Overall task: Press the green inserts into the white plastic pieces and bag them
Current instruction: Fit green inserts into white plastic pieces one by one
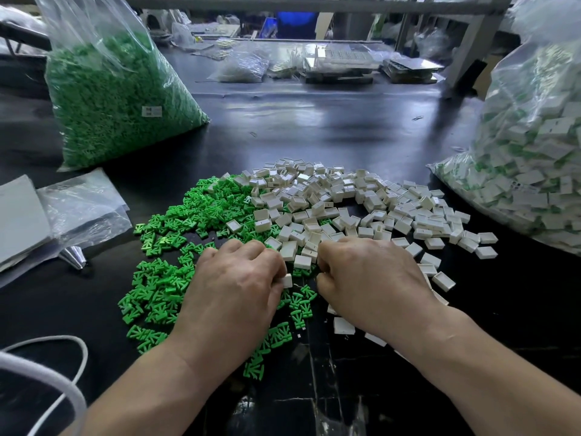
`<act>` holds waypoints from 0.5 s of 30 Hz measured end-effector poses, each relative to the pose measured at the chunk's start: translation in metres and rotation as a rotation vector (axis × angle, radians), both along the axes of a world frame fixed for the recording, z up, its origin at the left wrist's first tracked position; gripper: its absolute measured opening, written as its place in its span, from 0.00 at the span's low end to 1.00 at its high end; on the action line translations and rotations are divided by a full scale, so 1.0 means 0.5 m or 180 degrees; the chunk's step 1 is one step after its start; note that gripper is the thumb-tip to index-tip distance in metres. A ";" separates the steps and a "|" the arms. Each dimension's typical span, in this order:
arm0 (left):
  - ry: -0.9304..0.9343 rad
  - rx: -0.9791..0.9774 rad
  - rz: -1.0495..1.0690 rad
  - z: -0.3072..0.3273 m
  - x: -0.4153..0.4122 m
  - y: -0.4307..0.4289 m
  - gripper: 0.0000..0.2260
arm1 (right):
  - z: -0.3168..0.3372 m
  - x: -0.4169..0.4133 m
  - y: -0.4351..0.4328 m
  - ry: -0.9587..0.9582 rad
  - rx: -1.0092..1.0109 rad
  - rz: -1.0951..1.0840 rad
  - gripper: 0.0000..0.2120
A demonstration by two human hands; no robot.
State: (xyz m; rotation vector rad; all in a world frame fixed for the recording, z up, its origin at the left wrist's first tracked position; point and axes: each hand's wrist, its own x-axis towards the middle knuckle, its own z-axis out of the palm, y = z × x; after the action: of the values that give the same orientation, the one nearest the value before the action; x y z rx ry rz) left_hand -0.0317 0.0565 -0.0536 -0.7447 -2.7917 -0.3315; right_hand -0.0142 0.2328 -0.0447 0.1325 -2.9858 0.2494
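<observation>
Two bare hands, backs up, side by side toward the front edge of the dark table [330, 130], forearms cut off by the bottom of the frame. Fingers of the left hand [234, 280] curled under, tips pinching one white piece [287, 281], only a small corner of it visible past the knuckles. Fingers of the right hand [369, 278] clenched inward and hidden beneath the palm; contents, if any, impossible to tell. Narrow gap between the two hands, no contact.

Loose green inserts [176, 221] spread over the middle of the table toward the left, partly covered by the left hand and forearm. Loose white plastic pieces [361, 199] heaped just beyond and to the right of the hands, overlapping the far side of the green spread; a few more half hidden under the right wrist.

Toward the far left corner, upright clear bag of green inserts [119, 99], top cropped, small label on its side unreadable. Along the right edge, large clear bag of white pieces [534, 158] with green showing inside, cropped at top and right. At the left edge, flat clear bags [85, 209] beside a grey sheet stack [19, 215], cropped; just in front, a small shiny cone-shaped object [74, 258], hard to identify. At the front left corner, white cord [47, 372], blurred and cut off. Along the far edge, trays and bags [339, 61], too indistinct to name.
</observation>
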 end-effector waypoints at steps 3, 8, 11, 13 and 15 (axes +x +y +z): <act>0.0025 0.0080 -0.0040 -0.002 0.002 -0.002 0.04 | 0.001 0.001 0.004 0.0064 -0.0103 0.0010 0.05; -0.0011 0.0288 -0.0070 -0.003 0.001 -0.002 0.03 | 0.001 0.001 0.015 0.0191 -0.0096 0.0006 0.06; -0.0080 0.0787 -0.0029 -0.009 0.000 -0.004 0.06 | 0.002 -0.001 0.015 0.0070 -0.0068 0.0010 0.12; -0.0233 0.1284 0.0045 -0.008 -0.001 -0.006 0.10 | 0.005 0.004 0.018 0.0008 -0.0453 -0.0021 0.10; -0.0338 0.1601 0.0031 -0.007 -0.003 -0.008 0.12 | 0.007 0.008 0.026 -0.0173 -0.1494 -0.0091 0.08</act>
State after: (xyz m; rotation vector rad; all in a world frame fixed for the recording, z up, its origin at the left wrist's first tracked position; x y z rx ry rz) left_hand -0.0331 0.0526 -0.0569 -0.6013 -2.6241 -1.0464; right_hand -0.0103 0.2460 -0.0412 0.0303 -2.8820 0.9471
